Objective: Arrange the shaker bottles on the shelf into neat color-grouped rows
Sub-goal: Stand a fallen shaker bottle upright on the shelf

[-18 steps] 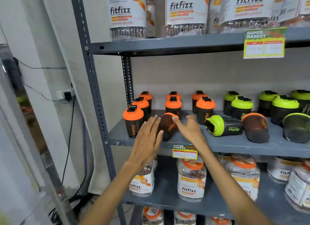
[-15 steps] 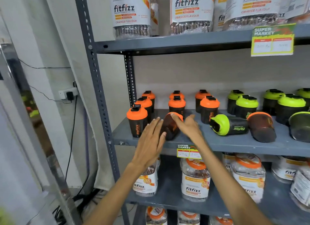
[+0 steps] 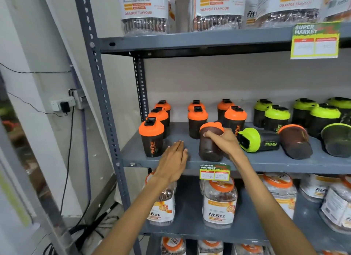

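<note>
I am gripping an orange-lidded shaker (image 3: 210, 140) upright at the shelf (image 3: 266, 162) front with my right hand (image 3: 225, 141), my left hand (image 3: 173, 157) lying open beside it, while a green shaker (image 3: 258, 139) and two others are lying toppled, unsorted.

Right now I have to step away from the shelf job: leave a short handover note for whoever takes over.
Right hand: grip closed on the orange-lid shaker, nearly upright at the shelf's front edge.
Left hand: open, flat, holding nothing, beside the front-left orange shaker.
Done: seven orange shakers stand at left, green ones at right.
Left: set the held shaker in the orange rows; stand up the lying green shaker, the tipped orange-rimmed one and the green-rimmed one.
</note>
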The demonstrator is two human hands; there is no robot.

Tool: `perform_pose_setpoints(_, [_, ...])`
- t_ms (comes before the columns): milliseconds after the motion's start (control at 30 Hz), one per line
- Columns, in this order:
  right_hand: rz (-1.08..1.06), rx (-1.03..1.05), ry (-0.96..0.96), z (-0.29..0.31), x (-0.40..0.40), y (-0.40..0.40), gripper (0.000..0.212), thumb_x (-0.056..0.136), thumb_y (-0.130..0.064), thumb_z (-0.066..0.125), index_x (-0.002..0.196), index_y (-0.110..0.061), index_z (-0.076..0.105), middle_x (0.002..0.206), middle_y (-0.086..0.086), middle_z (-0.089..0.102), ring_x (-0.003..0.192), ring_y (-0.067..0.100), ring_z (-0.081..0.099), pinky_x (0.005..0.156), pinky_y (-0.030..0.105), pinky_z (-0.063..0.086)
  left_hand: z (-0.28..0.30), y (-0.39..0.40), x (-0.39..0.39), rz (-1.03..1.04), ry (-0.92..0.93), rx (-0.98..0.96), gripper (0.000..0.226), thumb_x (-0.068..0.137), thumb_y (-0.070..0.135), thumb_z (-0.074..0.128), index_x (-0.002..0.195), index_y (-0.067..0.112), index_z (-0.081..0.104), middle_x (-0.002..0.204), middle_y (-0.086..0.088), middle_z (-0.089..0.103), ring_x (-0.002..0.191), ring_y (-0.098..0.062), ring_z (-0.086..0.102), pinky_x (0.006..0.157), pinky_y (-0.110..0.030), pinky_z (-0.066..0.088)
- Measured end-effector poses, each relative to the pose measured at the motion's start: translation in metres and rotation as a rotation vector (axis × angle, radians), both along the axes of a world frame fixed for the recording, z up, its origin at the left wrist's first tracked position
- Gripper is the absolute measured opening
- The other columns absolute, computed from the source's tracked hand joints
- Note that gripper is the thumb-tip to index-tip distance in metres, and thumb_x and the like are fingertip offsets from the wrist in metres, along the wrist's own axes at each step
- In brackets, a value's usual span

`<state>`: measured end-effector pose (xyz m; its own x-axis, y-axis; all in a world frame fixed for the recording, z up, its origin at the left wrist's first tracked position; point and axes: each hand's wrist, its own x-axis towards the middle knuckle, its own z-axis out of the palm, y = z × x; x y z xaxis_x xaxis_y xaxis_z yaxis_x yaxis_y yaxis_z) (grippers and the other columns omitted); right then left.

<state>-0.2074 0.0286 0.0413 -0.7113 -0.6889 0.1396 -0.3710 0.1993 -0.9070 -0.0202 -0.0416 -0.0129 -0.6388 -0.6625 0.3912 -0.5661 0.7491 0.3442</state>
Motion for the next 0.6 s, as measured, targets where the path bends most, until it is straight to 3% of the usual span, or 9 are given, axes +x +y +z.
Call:
perform_pose_setpoints(167, [-0.099,-0.146,0.273,0.001,0.01,0.008,0.093,0.061,-0.051,0.077,0.138,-0.017,0.039,0.131,0.012,0.043,0.119,0.033,0.051,0.091,0.036,0.044,0.011,-0.017,-0.013,0.013,-0.114,0.071,0.034,0.106,0.026,0.03,0.115,0.006,0.055,0.124,-0.015,0.061,0.117,-0.033,0.058,0.104,-0.044,0.042])
perform_pose_setpoints(433, [-0.245,-0.445,0.539,-0.013,0.039,-0.022,0.096,0.055,-0.036,0.09,0.13,-0.014,0.034,0.128,0.01,0.035,0.114,0.017,0.04,0.091,0.014,0.031,0.005,-0.032,-0.019,0.015,-0.199,0.033,0.036,0.104,0.027,0.03,0.123,0.006,0.051,0.138,-0.014,0.052,0.129,-0.031,0.05,0.115,-0.044,0.031])
perform_pose_setpoints(600, [-0.276,-0.43,0.608,-0.031,0.047,-0.036,0.097,0.052,-0.035,0.092,0.128,-0.012,0.035,0.123,0.009,0.036,0.11,0.02,0.047,0.089,0.016,0.038,0.0,-0.036,-0.02,0.021,-0.183,0.012,0.037,0.104,0.026,0.03,0.125,0.006,0.051,0.139,-0.015,0.052,0.133,-0.031,0.047,0.115,-0.043,0.031])
